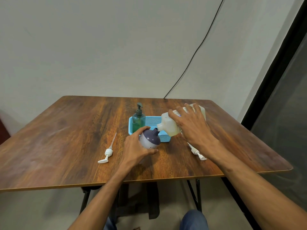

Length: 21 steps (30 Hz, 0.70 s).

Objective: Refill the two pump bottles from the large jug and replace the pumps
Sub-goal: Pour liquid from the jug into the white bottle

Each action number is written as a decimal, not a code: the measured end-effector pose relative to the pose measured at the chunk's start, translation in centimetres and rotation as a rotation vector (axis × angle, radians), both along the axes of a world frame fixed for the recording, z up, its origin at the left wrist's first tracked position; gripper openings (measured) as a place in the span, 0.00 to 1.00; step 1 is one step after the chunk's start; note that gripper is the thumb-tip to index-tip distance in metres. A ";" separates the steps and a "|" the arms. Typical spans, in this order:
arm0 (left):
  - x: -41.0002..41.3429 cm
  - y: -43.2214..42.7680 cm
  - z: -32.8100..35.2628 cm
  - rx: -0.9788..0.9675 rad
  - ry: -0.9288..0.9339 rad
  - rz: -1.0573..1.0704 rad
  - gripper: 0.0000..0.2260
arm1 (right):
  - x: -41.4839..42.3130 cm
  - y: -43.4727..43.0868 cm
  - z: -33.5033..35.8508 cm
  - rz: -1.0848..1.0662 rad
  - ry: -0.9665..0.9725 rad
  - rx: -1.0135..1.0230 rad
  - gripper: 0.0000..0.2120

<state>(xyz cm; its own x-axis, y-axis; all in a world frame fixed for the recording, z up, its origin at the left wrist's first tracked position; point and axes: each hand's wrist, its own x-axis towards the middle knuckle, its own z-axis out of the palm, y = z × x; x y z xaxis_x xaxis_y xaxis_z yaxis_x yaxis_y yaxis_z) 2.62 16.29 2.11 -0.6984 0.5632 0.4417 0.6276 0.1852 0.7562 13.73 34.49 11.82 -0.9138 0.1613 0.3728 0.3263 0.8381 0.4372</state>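
My left hand [135, 147] grips a round bottle [150, 138] with a purple top and a pale body, tilted so its open neck points up and right. My right hand [193, 126] holds the large whitish jug [169, 124] tipped over on its side, its spout touching the bottle's neck. A white pump [107, 154] with a long tube lies on the table to the left. A second white pump [197, 152] lies to the right, partly hidden under my right forearm.
A green pump bottle [138, 121] with its dark pump on stands in the left end of a blue basket [150, 121] behind the purple bottle. The wooden table [66, 138] stands against a wall; a black cable [191, 63] runs down the wall.
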 end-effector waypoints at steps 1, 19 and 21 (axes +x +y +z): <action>0.1 0.0 0.0 0.002 -0.005 0.000 0.40 | -0.1 0.0 0.0 0.000 0.000 0.003 0.35; -0.2 0.4 -0.6 0.011 0.010 0.043 0.39 | -0.3 0.0 0.3 0.002 -0.015 0.036 0.32; -0.3 0.3 -0.7 0.015 0.005 0.042 0.39 | -0.3 0.0 0.3 0.006 -0.016 0.043 0.33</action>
